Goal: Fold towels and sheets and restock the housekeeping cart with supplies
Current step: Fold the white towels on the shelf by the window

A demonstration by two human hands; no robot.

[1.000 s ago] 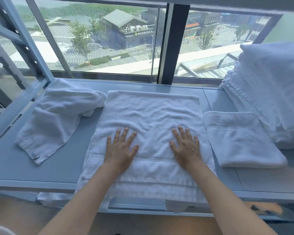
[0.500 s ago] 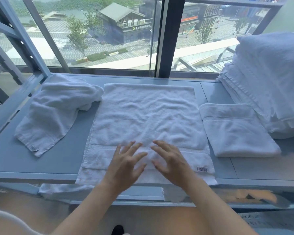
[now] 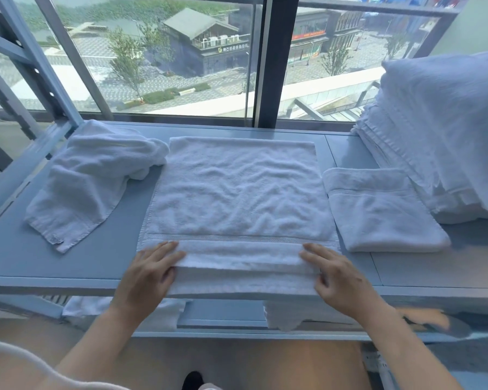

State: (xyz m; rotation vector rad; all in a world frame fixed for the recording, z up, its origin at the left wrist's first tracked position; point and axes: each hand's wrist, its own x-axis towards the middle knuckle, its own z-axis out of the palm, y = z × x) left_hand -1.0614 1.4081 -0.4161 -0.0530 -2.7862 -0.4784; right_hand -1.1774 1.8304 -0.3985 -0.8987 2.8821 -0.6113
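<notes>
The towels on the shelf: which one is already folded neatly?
The small folded towel right of the spread towel; the crumpled towel on the left lies in a heap.

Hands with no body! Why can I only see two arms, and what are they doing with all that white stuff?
The camera sits on the person's head and looks down, so you see only their arms, as if through their eyes. No machine here, just a person folding laundry. The blue shelf stands by a big window. In the middle lies a flat towel. The left hand and the right hand take hold of its near edge, one at each corner. A crumpled towel lies to the left, a folded towel to the right, and a tall stack of linen beyond that.
</notes>
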